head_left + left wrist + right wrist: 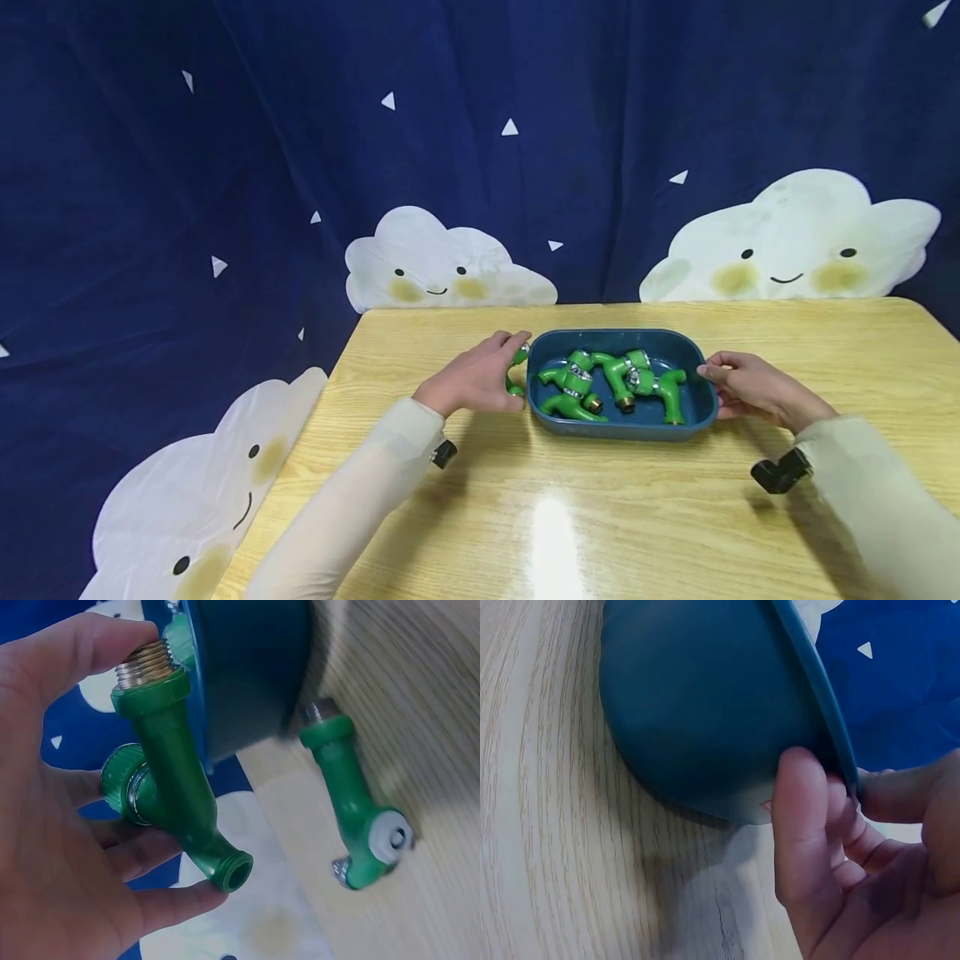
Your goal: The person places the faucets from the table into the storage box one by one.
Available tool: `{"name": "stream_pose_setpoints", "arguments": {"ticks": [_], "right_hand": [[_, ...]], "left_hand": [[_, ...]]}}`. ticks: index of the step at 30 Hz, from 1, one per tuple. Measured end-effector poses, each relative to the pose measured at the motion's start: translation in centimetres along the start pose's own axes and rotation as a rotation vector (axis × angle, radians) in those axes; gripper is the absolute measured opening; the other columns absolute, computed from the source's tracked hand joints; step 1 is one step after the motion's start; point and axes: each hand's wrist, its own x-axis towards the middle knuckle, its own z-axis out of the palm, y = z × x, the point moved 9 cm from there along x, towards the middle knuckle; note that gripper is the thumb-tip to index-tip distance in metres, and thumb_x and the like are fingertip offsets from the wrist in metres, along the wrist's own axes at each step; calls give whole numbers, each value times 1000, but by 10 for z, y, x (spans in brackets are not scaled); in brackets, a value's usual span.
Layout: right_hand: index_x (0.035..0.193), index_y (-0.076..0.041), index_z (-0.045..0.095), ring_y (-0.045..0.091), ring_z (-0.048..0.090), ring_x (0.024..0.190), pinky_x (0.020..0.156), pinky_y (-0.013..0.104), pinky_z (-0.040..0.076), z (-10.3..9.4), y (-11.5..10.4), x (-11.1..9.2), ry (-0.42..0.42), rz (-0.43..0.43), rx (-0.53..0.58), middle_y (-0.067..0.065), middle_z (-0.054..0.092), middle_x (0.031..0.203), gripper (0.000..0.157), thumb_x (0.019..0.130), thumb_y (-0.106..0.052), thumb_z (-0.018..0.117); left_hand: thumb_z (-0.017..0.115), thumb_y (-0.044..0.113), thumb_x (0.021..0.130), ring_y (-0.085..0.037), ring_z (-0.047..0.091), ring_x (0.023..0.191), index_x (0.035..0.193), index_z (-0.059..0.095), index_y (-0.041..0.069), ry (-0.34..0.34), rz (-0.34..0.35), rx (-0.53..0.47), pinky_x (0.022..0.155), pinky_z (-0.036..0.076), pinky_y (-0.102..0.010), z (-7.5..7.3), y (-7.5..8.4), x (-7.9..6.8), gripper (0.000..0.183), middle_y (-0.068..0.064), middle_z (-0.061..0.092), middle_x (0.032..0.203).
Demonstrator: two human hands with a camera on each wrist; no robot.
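My left hand [483,375] grips a green tap [174,765] with a brass threaded end, just left of the blue tub [622,431]. In the left wrist view the thumb presses the threaded end and a fingertip touches the spout's open end. Another green tap [352,799] with a pale round cap lies on the table beside the tub; the left hand mostly hides this spot from the head view. At the tub's right end, my right hand [757,387] pinches the rim between thumb and fingers. Several green taps [577,379] lie jumbled inside the tub.
The light wooden table [645,517] carries the tub near its back edge. Behind it hangs a dark blue curtain [465,67] with white triangles and smiling clouds. A small black device [780,471] sits at the right wrist, another black piece [444,453] at the left.
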Motion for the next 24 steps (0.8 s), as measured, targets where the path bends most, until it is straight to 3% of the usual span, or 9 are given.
{"name": "stream_pose_setpoints", "arguments": {"ticks": [8, 24], "right_hand": [[109, 2, 46, 7, 62, 64, 65, 28, 60, 0, 0, 1, 2, -6, -5, -3, 55, 72, 26, 107, -23, 40], [105, -1, 45, 8, 61, 63, 64, 29, 60, -1, 1, 4, -10, -12, -9, -2, 52, 71, 21, 107, -20, 39]], "left_hand": [[73, 36, 77, -24, 54, 125, 158, 20, 22, -27, 6, 47, 94, 53, -42, -2, 14, 12, 98, -9, 42, 149], [73, 37, 78, -21, 54, 121, 159, 20, 19, -62, 24, 83, 90, 53, -39, 0, 37, 35, 98, -8, 43, 148]]}}
